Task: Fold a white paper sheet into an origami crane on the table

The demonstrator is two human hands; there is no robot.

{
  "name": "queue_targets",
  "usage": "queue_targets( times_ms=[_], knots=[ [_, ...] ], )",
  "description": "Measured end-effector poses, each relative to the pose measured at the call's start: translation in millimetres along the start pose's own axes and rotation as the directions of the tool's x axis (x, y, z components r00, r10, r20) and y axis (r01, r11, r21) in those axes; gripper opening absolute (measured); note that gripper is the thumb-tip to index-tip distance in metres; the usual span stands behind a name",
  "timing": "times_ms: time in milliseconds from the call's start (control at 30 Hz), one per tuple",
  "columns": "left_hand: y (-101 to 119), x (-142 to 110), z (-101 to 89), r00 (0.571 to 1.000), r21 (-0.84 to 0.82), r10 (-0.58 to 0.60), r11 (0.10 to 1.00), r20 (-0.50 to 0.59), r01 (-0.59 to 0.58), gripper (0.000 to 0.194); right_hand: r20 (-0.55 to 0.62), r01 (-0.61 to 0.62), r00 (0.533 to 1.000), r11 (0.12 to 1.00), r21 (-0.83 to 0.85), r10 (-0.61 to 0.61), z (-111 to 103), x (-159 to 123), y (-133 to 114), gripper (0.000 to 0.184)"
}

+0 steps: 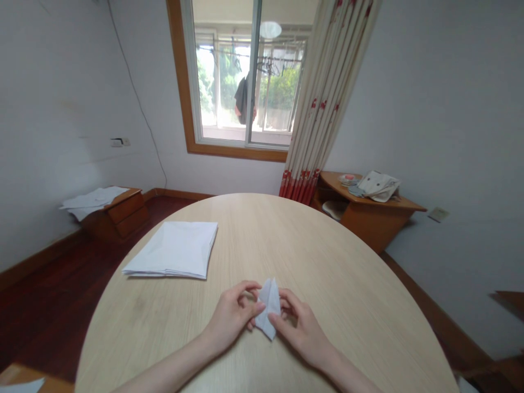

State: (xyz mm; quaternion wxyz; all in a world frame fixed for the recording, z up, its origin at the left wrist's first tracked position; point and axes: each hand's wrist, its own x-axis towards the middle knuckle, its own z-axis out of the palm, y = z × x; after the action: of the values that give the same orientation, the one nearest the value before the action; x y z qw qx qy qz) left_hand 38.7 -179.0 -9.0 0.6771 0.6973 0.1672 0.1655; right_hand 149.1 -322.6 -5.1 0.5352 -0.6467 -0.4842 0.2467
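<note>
A small folded piece of white paper (269, 299), pointed at its top and bottom, is held between my two hands just above the near part of the round table (319, 262). My left hand (235, 311) pinches its left edge, the thumb pressed on the front face. On the opposite edge, my right hand (298, 325) grips the paper with thumb in front and fingers behind. A crease runs down its middle. Parts of the fingers are hidden behind the paper.
A stack of white paper sheets (176, 248) lies on the table's left side. Beyond the table stand a low wooden cabinet (129, 213) with papers on top and, at right, a wooden desk (368, 213) bearing a cloth bag (379, 185). A curtain (317, 103) hangs by the window.
</note>
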Motion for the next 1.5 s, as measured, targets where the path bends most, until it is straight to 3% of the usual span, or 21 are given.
queue_targets(
  times_ms=[167,267,367,733,967,1300,1500],
  knots=[
    [-1,-4,1.6,0.995,0.001,0.089,0.996,-0.043,-0.089,0.032,-0.045,0.035,0.998,0.988,-0.149,-0.042,2,-2,1,0.027],
    [4,-7,1.3,0.966,0.167,0.25,0.958,-0.072,-0.235,0.019,-0.021,0.054,0.998,0.99,-0.131,-0.057,2,-2,-1,0.028],
    [10,-9,0.7,0.941,0.266,0.339,0.907,-0.003,-0.326,0.005,0.014,0.078,0.997,0.993,-0.083,-0.077,3,-2,-2,0.029],
    [13,-11,-0.5,0.939,0.225,0.334,0.911,0.085,-0.345,0.016,0.002,0.05,0.999,0.997,-0.052,-0.05,3,-3,1,0.036],
    [5,-8,0.8,0.965,0.175,0.26,0.949,0.032,-0.262,0.021,-0.026,0.028,0.999,0.996,-0.08,-0.03,2,-1,1,0.034],
    [12,-11,1.7,0.956,0.308,0.289,0.907,0.045,-0.288,0.023,-0.109,0.089,0.988,0.978,-0.188,-0.111,1,-2,-1,0.031],
    [9,-11,4.2,0.962,0.255,0.269,0.928,0.049,-0.273,0.025,-0.17,0.065,0.981,0.982,-0.178,-0.096,3,-2,2,0.036]
  ],
)
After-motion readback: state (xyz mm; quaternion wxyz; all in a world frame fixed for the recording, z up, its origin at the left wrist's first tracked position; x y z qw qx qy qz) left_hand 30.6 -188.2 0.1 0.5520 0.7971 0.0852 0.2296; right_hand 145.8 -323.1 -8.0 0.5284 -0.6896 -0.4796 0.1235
